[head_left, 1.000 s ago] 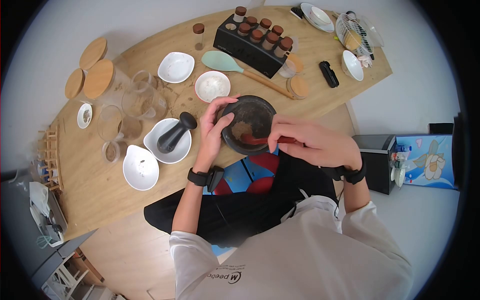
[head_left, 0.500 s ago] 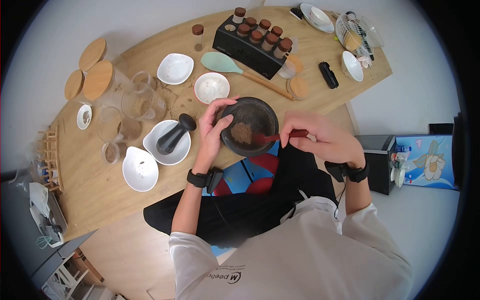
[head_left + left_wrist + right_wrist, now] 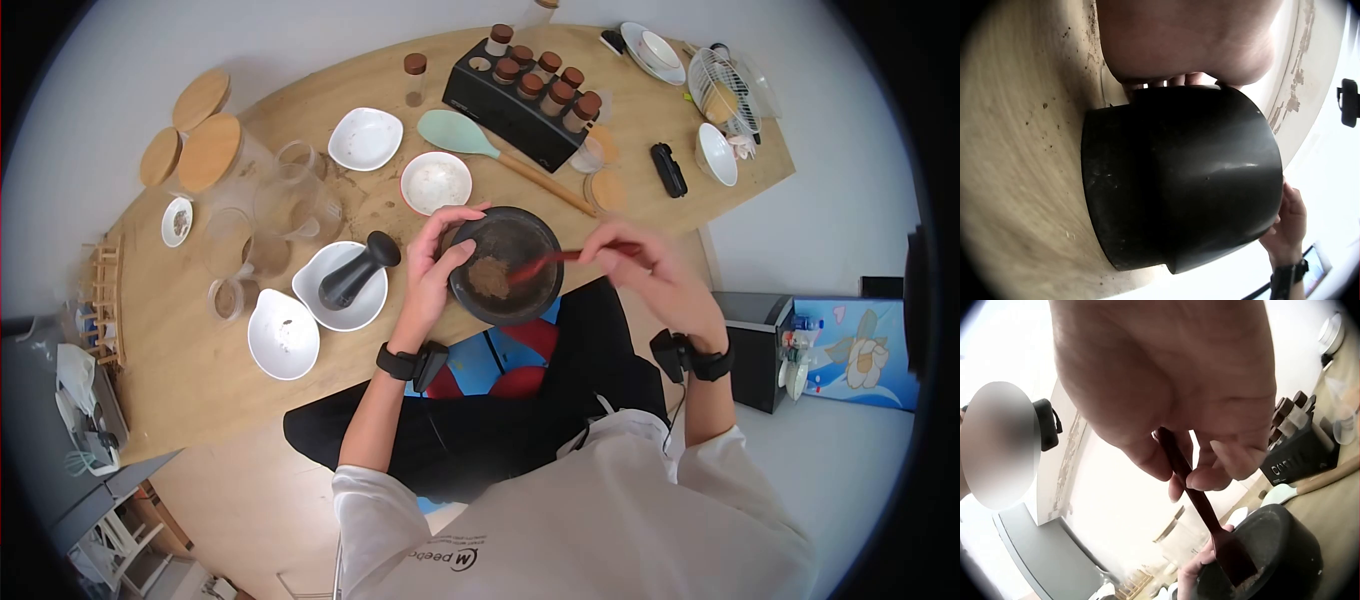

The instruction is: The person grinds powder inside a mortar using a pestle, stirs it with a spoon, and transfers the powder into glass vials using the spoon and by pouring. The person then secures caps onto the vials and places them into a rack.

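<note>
A black mortar (image 3: 525,235) stands at the table's front edge with a heap of brown powder (image 3: 489,278) in it. My left hand (image 3: 436,268) grips its left side, thumb over the rim and the other fingers around the outside. In the left wrist view the mortar's dark outer wall (image 3: 1210,169) fills the middle. My right hand (image 3: 655,280) pinches the handle of a small dark-red spatula (image 3: 1200,503) between thumb and fingers. Its flat, square-ended blade (image 3: 1235,559) dips into the mortar beside the powder.
Left of the mortar, a black pestle (image 3: 350,280) lies in a white spouted bowl (image 3: 310,312), another spouted bowl (image 3: 283,345) beside it. Behind are a red-rimmed bowl (image 3: 436,183), a mint spoon (image 3: 455,132) and a black spice rack (image 3: 500,112). Wooden-lidded jars (image 3: 208,152) stand at left.
My right hand has drawn back to the right from over the mortar's rim, still pinching the spatula. My left hand keeps its grip on the mortar. The head view has shifted slightly.
</note>
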`<state>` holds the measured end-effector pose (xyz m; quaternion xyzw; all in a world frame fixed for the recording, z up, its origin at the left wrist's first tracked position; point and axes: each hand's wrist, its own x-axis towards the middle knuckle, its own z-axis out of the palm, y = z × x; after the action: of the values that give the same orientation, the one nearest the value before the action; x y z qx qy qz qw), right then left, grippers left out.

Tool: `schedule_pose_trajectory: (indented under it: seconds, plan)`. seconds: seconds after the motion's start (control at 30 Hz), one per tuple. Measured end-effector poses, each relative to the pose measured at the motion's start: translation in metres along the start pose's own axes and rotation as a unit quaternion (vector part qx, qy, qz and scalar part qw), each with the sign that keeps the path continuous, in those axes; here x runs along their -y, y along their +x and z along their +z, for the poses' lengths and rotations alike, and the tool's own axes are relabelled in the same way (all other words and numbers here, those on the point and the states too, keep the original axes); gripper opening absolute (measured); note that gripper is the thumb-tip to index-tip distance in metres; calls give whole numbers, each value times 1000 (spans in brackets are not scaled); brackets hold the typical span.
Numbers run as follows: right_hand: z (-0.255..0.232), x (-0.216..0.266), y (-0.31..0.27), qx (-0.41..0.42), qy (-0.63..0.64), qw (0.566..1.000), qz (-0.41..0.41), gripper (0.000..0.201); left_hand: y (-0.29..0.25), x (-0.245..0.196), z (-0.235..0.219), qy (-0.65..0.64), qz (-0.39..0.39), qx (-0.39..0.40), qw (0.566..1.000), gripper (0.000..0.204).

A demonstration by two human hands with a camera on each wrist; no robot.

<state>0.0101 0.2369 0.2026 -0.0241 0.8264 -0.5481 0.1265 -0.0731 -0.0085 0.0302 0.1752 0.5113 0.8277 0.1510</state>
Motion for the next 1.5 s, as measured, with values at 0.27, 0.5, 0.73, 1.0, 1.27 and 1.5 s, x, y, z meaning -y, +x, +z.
schedule_pose_trajectory:
  seconds: [0.27,0.5,0.73,1.0,1.27,1.5]
  plan:
    - [-19,-22,44,-164,166,972,-15,36,-1,-2,5,-14,-2,-9,1000,36]
    - [9,-46,121,-95,147,984,15,37,-3,7,7,10,30,-22,999,34]
    - [20,-70,161,-1,94,994,48,25,-2,10,2,8,23,1,1000,33]
    - [18,-72,162,-22,88,993,73,13,0,7,2,13,24,3,1000,32]
    - [14,-73,160,-66,-79,995,-8,16,0,4,3,9,28,-3,1000,32]
    - [9,-57,159,-83,-199,976,-31,22,0,9,2,7,39,-1,999,31]
